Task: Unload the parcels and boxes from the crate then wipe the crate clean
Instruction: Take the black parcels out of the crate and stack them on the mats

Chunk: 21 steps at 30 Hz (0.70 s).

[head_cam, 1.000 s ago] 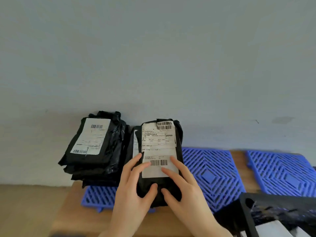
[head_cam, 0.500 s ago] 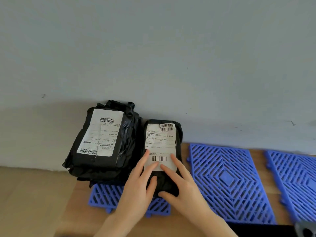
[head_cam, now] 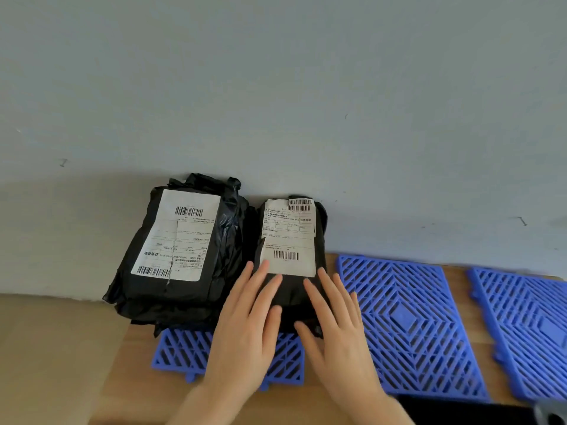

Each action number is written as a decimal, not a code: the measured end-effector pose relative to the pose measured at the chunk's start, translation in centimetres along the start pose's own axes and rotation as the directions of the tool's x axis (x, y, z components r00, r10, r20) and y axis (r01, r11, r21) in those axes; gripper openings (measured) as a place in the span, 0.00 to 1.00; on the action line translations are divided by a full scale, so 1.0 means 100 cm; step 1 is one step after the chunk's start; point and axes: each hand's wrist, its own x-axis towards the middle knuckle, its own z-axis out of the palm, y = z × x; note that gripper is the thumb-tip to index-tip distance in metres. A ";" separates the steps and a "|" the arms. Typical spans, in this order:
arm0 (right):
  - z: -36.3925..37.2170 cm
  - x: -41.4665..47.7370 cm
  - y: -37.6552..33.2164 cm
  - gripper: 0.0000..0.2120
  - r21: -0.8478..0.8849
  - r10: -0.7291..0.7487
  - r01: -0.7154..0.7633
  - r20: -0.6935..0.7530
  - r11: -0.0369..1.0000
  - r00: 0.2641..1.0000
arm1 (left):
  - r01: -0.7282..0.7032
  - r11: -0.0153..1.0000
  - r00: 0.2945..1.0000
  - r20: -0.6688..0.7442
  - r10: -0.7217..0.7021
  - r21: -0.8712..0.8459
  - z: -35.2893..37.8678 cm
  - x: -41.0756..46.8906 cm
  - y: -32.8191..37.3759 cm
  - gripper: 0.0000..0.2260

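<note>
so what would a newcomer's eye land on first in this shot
The left hand and right hand lie flat on a black parcel with a white barcode label, at the centre near the wall. Just left of it sits a stack of black parcels. To the right, bright blue lattice mats lie on the wooden table.

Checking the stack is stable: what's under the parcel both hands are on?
A blue grid mat shows under the parcel, at its near end. Anything else beneath is covered.
</note>
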 end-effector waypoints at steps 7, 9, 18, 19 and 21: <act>0.021 -0.038 -0.002 0.31 -0.252 -0.043 0.071 0.115 0.965 0.992 | -0.054 0.963 0.970 0.244 -0.013 0.263 0.012 -0.039 0.002 0.38; 0.023 -0.035 -0.002 0.33 -0.286 -0.025 0.069 0.156 0.956 0.988 | -0.048 0.955 0.957 0.289 -0.040 0.292 0.013 -0.037 0.000 0.42; 0.009 -0.022 -0.002 0.41 -0.256 -0.007 0.083 0.286 0.963 0.958 | -0.016 0.939 0.940 0.325 -0.103 0.342 0.010 -0.026 0.002 0.47; 0.005 -0.019 -0.003 0.39 -0.221 -0.020 0.089 0.298 0.971 0.954 | -0.012 0.939 0.943 0.317 -0.104 0.343 0.007 -0.025 0.004 0.46; -0.009 -0.016 -0.003 0.33 -0.122 -0.029 0.068 0.297 0.990 0.954 | 0.014 0.955 0.948 0.299 -0.107 0.296 0.002 -0.022 0.012 0.42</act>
